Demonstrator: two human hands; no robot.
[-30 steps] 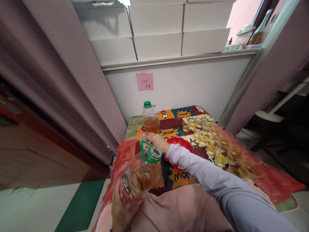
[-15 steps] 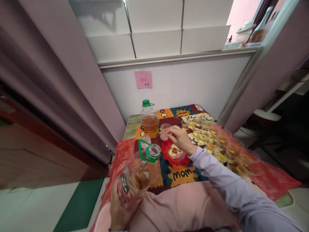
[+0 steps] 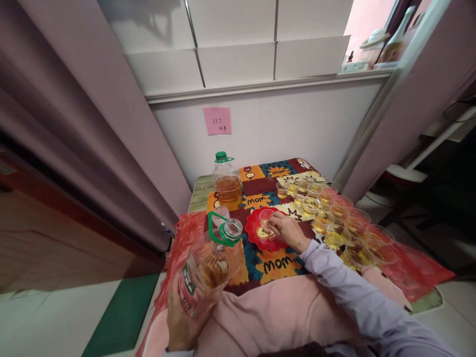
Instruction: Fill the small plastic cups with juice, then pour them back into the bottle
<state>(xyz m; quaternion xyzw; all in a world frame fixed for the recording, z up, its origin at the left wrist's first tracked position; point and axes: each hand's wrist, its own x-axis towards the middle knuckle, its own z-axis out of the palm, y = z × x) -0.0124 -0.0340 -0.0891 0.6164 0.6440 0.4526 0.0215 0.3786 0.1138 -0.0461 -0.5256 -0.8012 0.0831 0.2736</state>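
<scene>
My left hand (image 3: 188, 317) is wrapped around the lower part of a large clear plastic bottle (image 3: 213, 263), tilted, uncapped, with a green handle and some amber liquid inside. Between the fingertips of my right hand (image 3: 284, 228) is a small clear plastic cup (image 3: 266, 217), over a red scalloped plate (image 3: 256, 238) with a heart print. Whether the cup touches the plate I cannot tell. Just behind the open bottle's neck stands another clear cup (image 3: 222, 214). Several cups of yellow liquid (image 3: 311, 204) stand in rows to the right of my right hand.
A second bottle of amber liquid (image 3: 228, 191) with a green cap stands upright at the back left. The patterned table cover (image 3: 280, 265) lies over red plastic sheeting (image 3: 186, 238). A white wall (image 3: 282, 116) with a pink note (image 3: 217, 121) rises behind the table.
My right hand has brought the clear cup down and slightly right, from behind the red plate to over it. My left hand still holds the bottle at about the same tilt.
</scene>
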